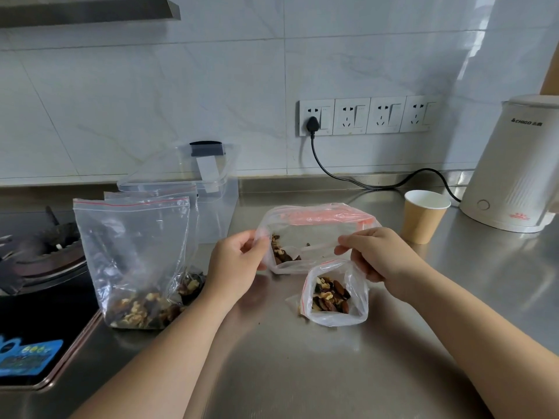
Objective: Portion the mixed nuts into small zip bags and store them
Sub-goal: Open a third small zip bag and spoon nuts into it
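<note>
A large zip bag (314,228) with a red seal is held tilted over the steel counter, a few mixed nuts lying in its lower left corner. My left hand (239,261) grips its left edge. My right hand (378,255) pinches its right front edge. Just below it a small open zip bag (335,294) stands on the counter, partly filled with nuts. At the left, upright zip bags (133,255) with nuts in the bottom lean against a clear plastic storage box (217,207).
A gas hob (39,267) takes up the left side. A brown paper cup (423,216) and a white electric kettle (514,170) stand at the right, the kettle's black cord (357,179) running to wall sockets. The steel counter (302,373) stretches toward me.
</note>
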